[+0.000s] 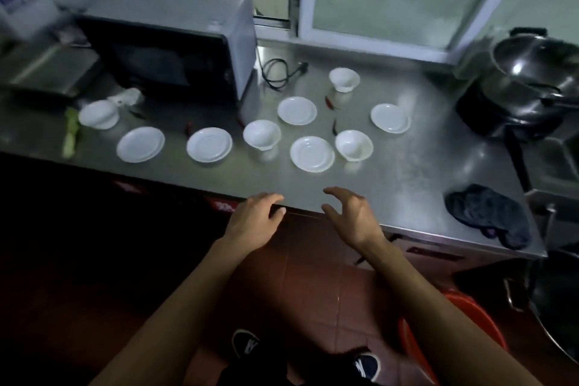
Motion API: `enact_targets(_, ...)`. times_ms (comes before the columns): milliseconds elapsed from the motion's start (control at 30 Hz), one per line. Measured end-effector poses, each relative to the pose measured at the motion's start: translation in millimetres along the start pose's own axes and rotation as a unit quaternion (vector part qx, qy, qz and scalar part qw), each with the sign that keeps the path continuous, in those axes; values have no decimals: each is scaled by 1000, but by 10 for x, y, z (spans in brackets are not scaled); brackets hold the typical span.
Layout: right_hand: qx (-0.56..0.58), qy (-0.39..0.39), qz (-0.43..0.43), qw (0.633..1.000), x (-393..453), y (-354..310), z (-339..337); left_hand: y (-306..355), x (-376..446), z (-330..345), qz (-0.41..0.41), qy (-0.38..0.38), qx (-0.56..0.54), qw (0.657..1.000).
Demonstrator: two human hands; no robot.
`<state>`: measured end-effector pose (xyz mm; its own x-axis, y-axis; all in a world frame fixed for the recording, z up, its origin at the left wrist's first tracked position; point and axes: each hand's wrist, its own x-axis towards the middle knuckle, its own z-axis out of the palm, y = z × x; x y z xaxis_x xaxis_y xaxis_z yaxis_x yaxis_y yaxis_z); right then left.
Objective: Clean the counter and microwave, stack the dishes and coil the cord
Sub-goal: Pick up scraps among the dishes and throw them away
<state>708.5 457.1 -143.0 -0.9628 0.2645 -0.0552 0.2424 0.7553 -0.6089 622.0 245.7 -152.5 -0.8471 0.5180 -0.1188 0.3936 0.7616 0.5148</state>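
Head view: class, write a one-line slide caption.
Both empty hands, left and right, hover at the steel counter's edge before scattered white dishes, microwave and loose cord.

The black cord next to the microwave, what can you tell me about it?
The cord is thin and black, lying slack in a loose, untidy loop on the steel counter just right of the microwave. Its plug end points right, toward a small white bowl, not touching it. No hand touches it; it is not yet coiled.
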Motion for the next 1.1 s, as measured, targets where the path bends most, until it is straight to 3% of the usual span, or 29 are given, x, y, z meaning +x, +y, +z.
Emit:
enact_targets(567, -27, -114, -188, 975, 807, -2248, 1371, -2063, -1022, -1279, -192, 167, -65, 965)
enact_targets(833, -8, -156, -249, 956, 1154, -2884, 1917, -2616, -1210, -1559, -262, 206, -64, 941)
enact_targets(1100, 1, -185, -242, 953, 1979, -3218, 2353, -3194, -784, -1898, -293, 201, -56, 933)
